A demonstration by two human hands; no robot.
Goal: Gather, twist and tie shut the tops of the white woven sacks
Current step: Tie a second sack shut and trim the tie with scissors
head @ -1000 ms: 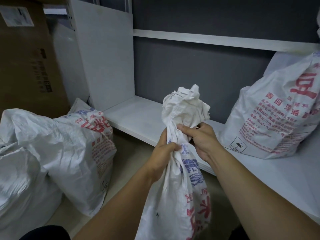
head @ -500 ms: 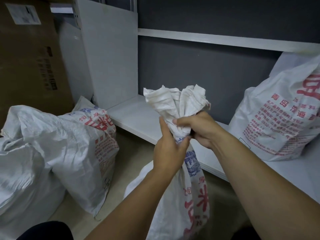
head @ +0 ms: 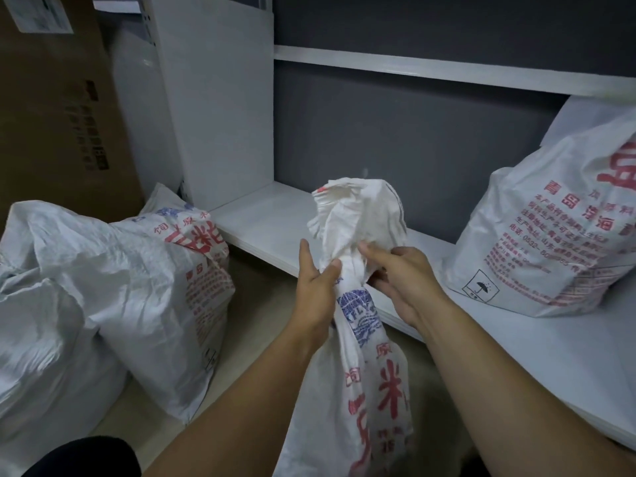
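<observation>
A white woven sack [head: 364, 390] with red and blue print stands on the floor in front of me. Its top [head: 358, 215] is gathered into a crumpled bunch above a narrow twisted neck. My left hand [head: 315, 287] grips the neck from the left, thumb across the fabric. My right hand [head: 401, 277] holds the neck from the right, with its fingers curled into the folds just under the bunch.
Two more white sacks lie at the left [head: 161, 290] and far left [head: 44, 321] on the floor. Another printed sack [head: 550, 235] stands on the low white shelf [head: 268, 218] at the right. A cardboard box [head: 58, 108] and a white panel [head: 220, 98] rise behind.
The bunched top has turned and rounded out above the neck. My left hand has opened its grip slightly and sits lower on the neck; my right hand has shifted rightward around it.
</observation>
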